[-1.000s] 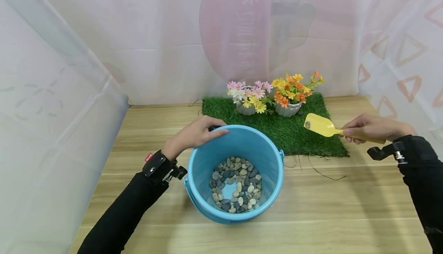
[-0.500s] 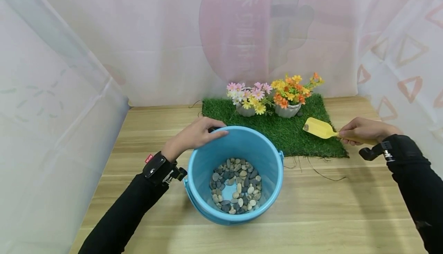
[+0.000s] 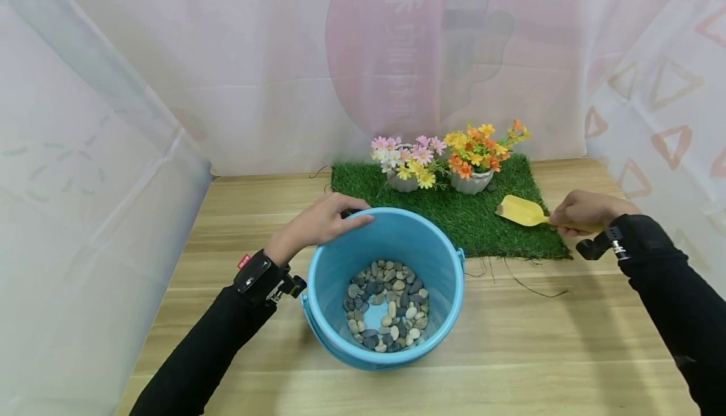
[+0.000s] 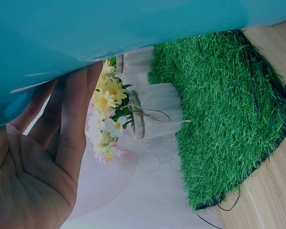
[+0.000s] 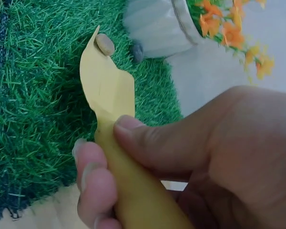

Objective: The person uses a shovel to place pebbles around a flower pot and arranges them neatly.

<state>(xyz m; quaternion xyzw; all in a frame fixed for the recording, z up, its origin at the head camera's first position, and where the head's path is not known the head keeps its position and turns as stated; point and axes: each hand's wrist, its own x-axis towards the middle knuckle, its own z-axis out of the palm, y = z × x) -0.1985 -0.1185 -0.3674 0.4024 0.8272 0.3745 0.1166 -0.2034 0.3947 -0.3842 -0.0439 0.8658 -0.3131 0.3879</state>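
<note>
My left hand (image 3: 323, 222) grips the rim of a light blue bucket (image 3: 448, 290), thumb inside and fingers over the outer wall, as the left wrist view (image 4: 52, 138) shows from below. Grey, black and cream pebbles (image 3: 416, 306) cover most of the bucket's bottom. My right hand (image 3: 590, 209) holds a small yellow shovel (image 3: 522, 210) by its handle, thumb pressed along the top. The blade is over the right part of the green turf mat (image 3: 482, 233). One tan pebble (image 5: 105, 44) lies at the blade's front edge.
Two pale pots of flowers stand at the mat's back: pink, white and yellow blooms (image 3: 409, 157) left, orange ones (image 3: 478, 148) right. A dark pebble (image 5: 137, 51) lies beside the right pot. Loose threads (image 3: 533, 287) trail on the wooden table (image 3: 510, 365). Printed cloth (image 3: 261, 75) hangs behind.
My right hand has moved left and slightly down with the shovel, whose blade has lowered and tilted towards the mat. The pebble has stayed at its front edge. My left hand and the bucket are still.
</note>
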